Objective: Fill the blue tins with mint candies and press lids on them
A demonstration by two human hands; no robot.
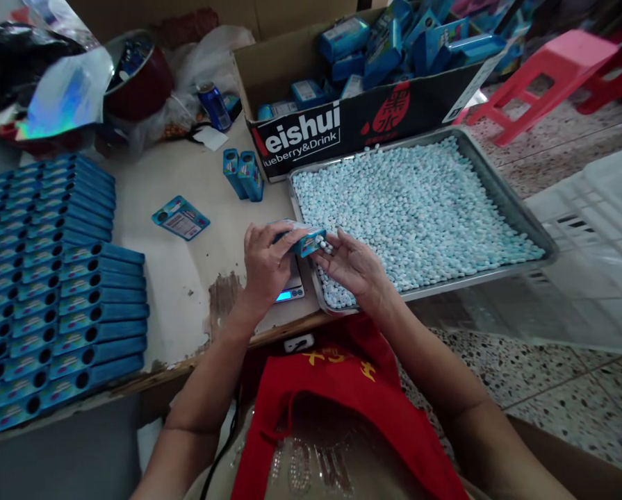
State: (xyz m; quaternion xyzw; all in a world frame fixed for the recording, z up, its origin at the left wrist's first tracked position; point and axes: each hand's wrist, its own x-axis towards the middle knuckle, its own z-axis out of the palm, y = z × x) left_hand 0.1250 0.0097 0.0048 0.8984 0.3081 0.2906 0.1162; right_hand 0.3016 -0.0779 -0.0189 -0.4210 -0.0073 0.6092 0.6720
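My left hand grips a small blue box, tilted with its end toward the right. Against that end, palm up and fingers curled, is my right hand, with a few white candies at its fingertips by the box's opening. Both hands are above the left edge of a metal tray spread with pale blue and white candies. Below my left hand, a digital scale with a lit blue display is partly hidden by the hand and box.
Stacked blue boxes fill the table's left side. One box lies flat and two boxes stand upright. Behind the tray is a carton of blue boxes. A drink can and a pink stool are farther back.
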